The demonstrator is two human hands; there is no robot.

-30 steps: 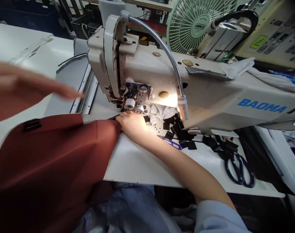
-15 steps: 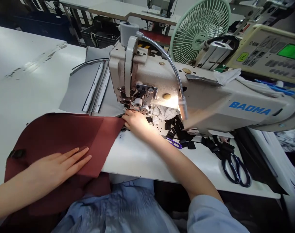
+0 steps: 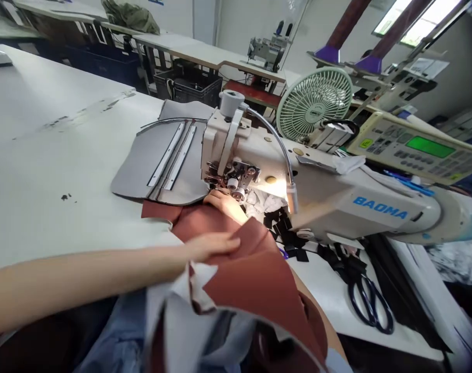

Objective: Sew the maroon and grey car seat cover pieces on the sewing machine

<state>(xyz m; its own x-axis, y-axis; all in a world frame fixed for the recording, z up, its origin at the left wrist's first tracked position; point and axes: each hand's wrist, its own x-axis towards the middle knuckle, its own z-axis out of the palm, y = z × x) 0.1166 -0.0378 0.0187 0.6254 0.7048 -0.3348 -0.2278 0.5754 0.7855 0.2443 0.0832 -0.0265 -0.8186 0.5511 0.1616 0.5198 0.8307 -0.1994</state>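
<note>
A reddish-brown leather-like panel (image 3: 251, 282) with a pale grey backing is bunched and folded over in front of the sewing machine (image 3: 236, 150). My left hand (image 3: 208, 246), slightly blurred, is closed on a raised fold of it. Close to the needle area, my right hand (image 3: 228, 204) grips the panel's edge, fingers bent and partly hidden under the machine head. The folded panel covers much of my right forearm. A grey panel (image 3: 134, 176) with two white strips lies flat just left of the machine head, beside the reddish-brown material.
Black fabric tabs (image 3: 282, 223) and crumpled white scraps (image 3: 255, 202) lie beneath the machine arm. Dark-handled scissors (image 3: 371, 305) rest near the table's right front edge. Behind the machine stand a green fan (image 3: 315, 103) and a control panel (image 3: 418, 145).
The reddish-brown panel has gone from lying flat to being folded up and over to the right. My left hand moved right, from flat on it to gripping it. The view shifted upward.
</note>
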